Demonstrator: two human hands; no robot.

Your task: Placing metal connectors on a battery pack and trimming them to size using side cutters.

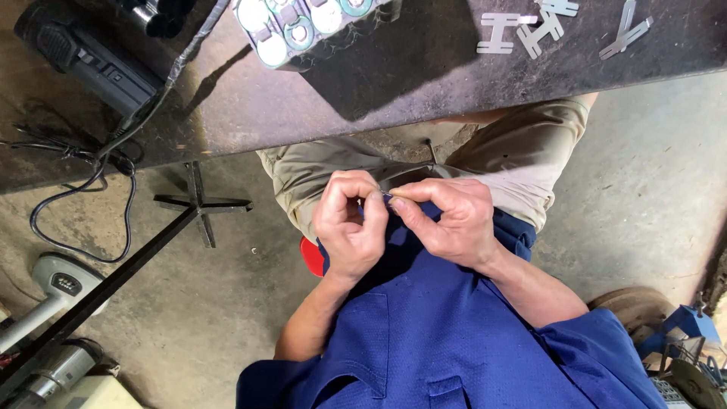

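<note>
My left hand [350, 223] and my right hand [447, 216] meet over my lap, below the table's edge. Their fingertips pinch a small thin metal piece [388, 198] between them; it is mostly hidden by the fingers. I sit in a blue shirt and khaki trousers. On the dark table [394, 83] above lies a pack of round battery cells [303, 26] in a pale holder. Several flat H-shaped metal strips [530, 30] lie on the table at the right.
A black device [91, 57] with a cable [83, 189] sits at the table's left end. A black metal stand [198, 203] is on the concrete floor. A red stool [310, 257] shows under me. Tools lie at the lower left and lower right.
</note>
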